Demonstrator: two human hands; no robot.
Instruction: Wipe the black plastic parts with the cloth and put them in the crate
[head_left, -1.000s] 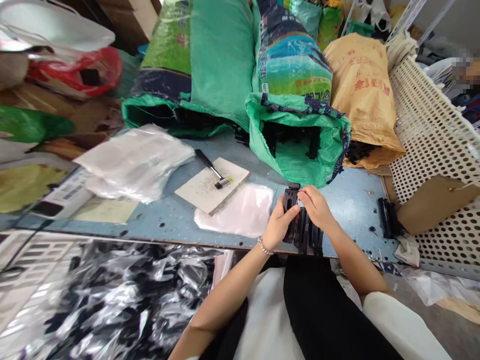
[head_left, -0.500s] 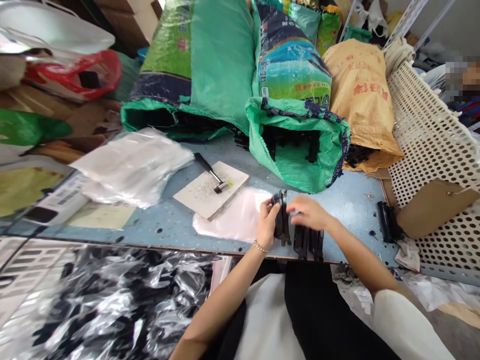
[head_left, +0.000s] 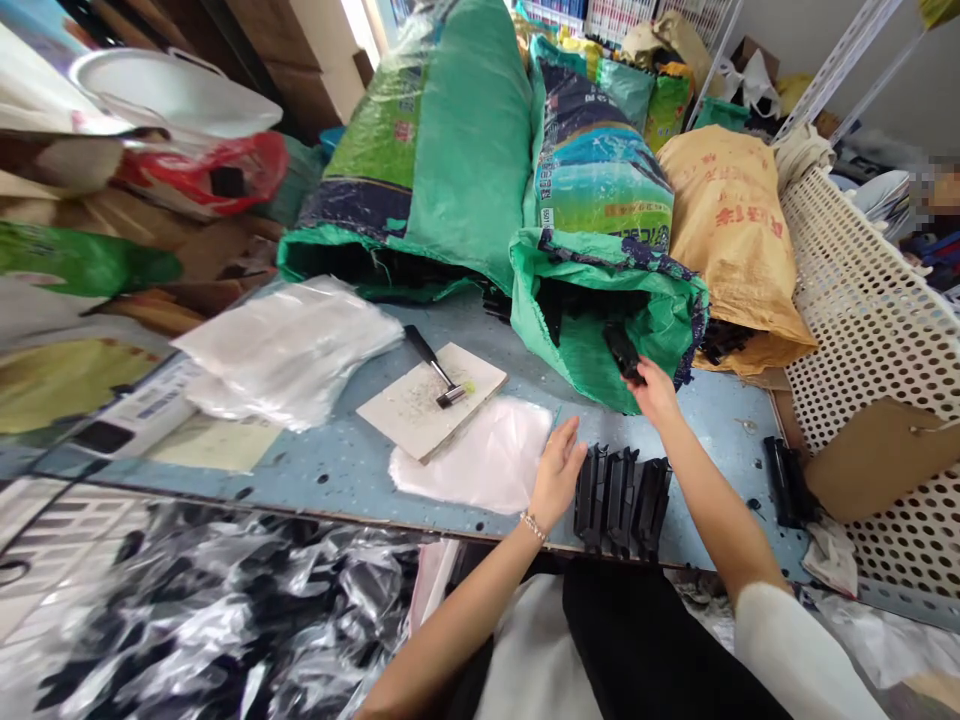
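My right hand [head_left: 655,394] grips a black plastic part [head_left: 622,350] at the mouth of the open green woven sack [head_left: 589,365]. More dark pieces lie in shadow inside that sack. My left hand [head_left: 559,470] is open, fingers loosely extended, beside a row of several long black plastic parts [head_left: 621,500] standing close together at the table's front edge. Whether its fingertips touch the nearest part I cannot tell. Just left of this hand lies a stack of thin clear plastic bags [head_left: 480,460].
A hammer [head_left: 435,370] rests on a pale board [head_left: 390,415]. Another green sack [head_left: 465,160] and a tan sack [head_left: 727,200] stand behind. A perforated white panel [head_left: 877,290] borders the right side. Bagged black parts [head_left: 225,610] fill the area below the table's left front.
My right hand has moved up from the row to the sack mouth and now holds a black part. My left hand has let go of its part, which stands in the row.
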